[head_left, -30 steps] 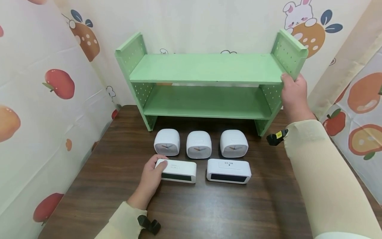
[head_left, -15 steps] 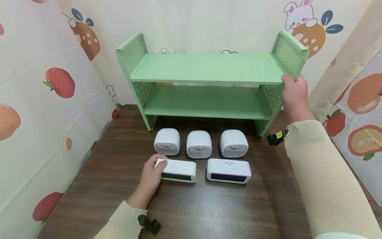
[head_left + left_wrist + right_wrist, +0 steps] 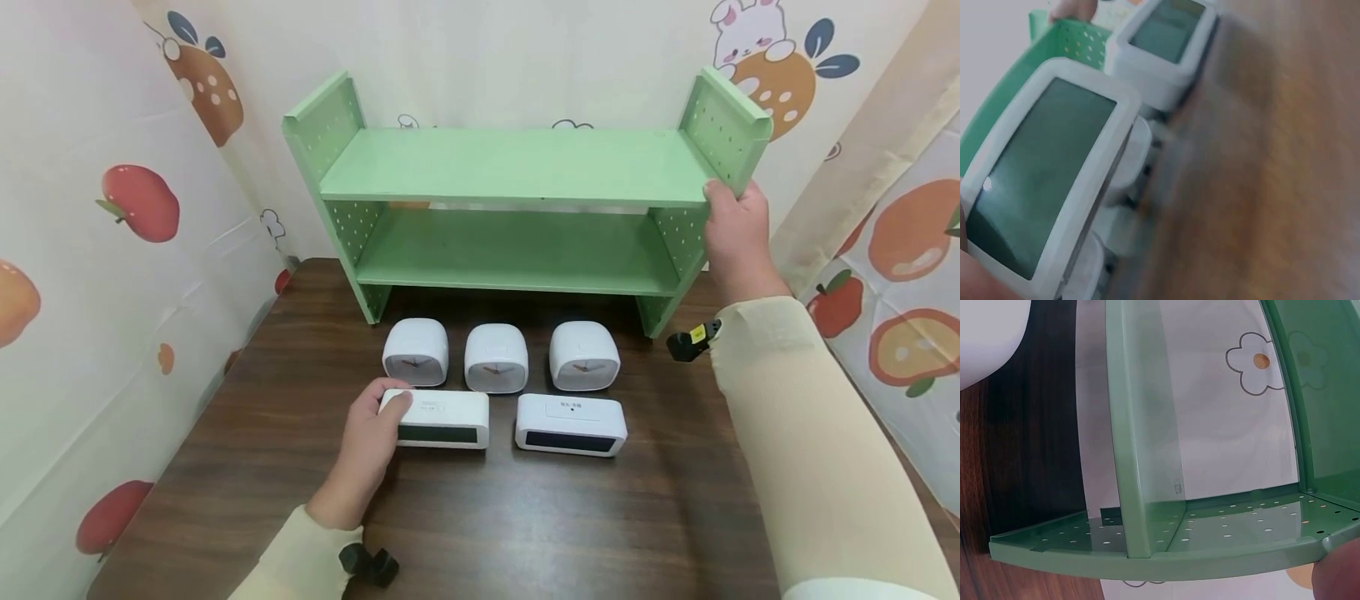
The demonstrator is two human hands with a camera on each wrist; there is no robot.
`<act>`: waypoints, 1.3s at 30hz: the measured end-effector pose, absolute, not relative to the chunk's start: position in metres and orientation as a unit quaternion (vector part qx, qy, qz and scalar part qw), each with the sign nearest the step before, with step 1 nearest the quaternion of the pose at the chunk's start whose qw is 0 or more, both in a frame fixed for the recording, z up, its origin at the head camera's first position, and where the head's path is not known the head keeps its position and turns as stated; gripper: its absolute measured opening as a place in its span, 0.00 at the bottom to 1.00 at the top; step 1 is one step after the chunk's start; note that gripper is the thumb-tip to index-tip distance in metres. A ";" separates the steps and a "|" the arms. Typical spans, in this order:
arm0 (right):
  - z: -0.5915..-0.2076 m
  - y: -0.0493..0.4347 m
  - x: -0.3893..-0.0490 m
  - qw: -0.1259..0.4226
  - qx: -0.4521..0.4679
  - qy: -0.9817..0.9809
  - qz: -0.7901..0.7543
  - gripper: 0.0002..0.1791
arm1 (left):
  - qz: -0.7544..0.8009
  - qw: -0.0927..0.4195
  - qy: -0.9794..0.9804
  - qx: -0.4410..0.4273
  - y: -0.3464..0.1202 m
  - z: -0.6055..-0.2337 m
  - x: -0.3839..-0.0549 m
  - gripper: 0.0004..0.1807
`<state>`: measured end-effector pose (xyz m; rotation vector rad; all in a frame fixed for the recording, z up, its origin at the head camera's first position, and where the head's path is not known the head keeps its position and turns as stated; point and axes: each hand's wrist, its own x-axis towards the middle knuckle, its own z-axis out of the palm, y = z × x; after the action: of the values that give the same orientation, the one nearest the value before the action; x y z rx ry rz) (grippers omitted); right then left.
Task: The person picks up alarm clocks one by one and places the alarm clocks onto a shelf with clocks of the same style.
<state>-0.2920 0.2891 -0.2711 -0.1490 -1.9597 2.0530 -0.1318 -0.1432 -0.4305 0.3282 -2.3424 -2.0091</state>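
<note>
In the head view, the left hand (image 3: 371, 437) pinches a white rectangular clock (image 3: 442, 417) by its left end, the thumb laid over the top and the index finger reaching behind the back corner. The clock sits just left of centre in the lower half of the frame, over a dark brown wood-grain table (image 3: 487, 525); whether its base touches the wood cannot be told. Its casing is smooth and plain white with softly rounded corners, small faint print marks the top, and a long dark screen (image 3: 437, 434) with a greenish cast fills most of the front. In the left wrist view that screen is a grey-green pane slanting across the left half of the frame, bordered in thick white, with a bright glint near its left edge. At the upper right of the head view, the right hand (image 3: 738, 242) grips the right side panel of a green shelf (image 3: 517, 250), thumb at the end of the upper board. The shelf is pale and glossy on top, deeper green on the lower board, its side panels dotted with small holes. Near centre, a similar rectangular clock (image 3: 572, 414) lies just right of the pinched one, and three rounded white clocks (image 3: 497, 358) stand in a row behind.
</note>
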 end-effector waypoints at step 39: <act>-0.268 0.289 -0.290 0.142 -0.060 -0.697 0.700 0.26 | -0.650 0.128 -0.748 -0.042 -0.061 -0.230 -0.214 0.10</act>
<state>-0.2899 0.2891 -0.2682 -0.1731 -2.0132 2.0204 -0.2143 -0.0610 -0.2299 -0.1232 -2.1757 -1.8899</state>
